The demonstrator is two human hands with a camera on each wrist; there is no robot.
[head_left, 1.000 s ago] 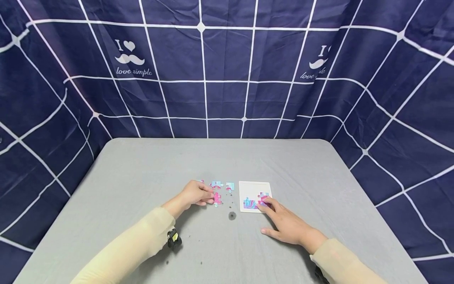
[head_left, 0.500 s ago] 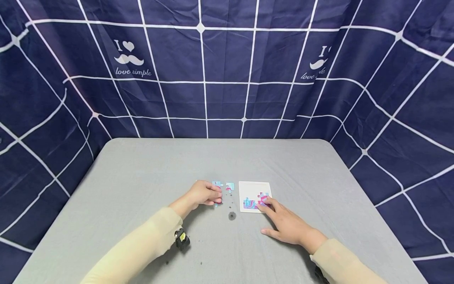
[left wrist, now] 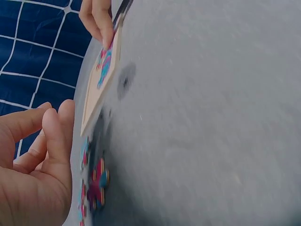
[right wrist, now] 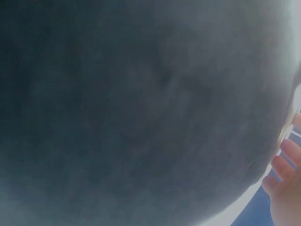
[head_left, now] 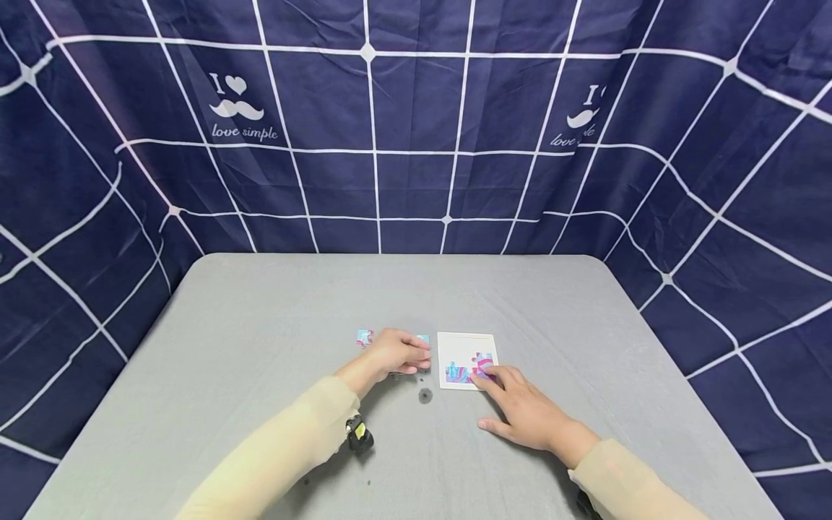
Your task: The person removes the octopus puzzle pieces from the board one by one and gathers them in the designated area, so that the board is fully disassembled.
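My left hand [head_left: 398, 351] is over several loose jigsaw pieces, its fingers bent. In the left wrist view its fingertips [left wrist: 55, 117] come close together, and I cannot tell whether a piece is between them. A pink jigsaw piece [left wrist: 97, 186] with a blue knob lies on the table beside that hand. Left of the hand is a blue-and-pink corner piece [head_left: 364, 337]; another blue piece [head_left: 424, 339] shows past its fingers. My right hand [head_left: 528, 412] rests its fingertips on joined pieces at the lower right of the white puzzle tray [head_left: 461, 342], partly covering them.
The grey cloth-covered table [head_left: 312, 289] bears a round dark spot [head_left: 425, 396] and smaller specks in front of the pieces. A dark blue curtain [head_left: 416, 180] with white grid lines encloses the back and sides. The right wrist view is mostly dark, blurred table.
My left hand has moved rightward across the loose pieces toward the tray, uncovering the corner piece at left and covering the pink one. My right hand stays in place on the tray.
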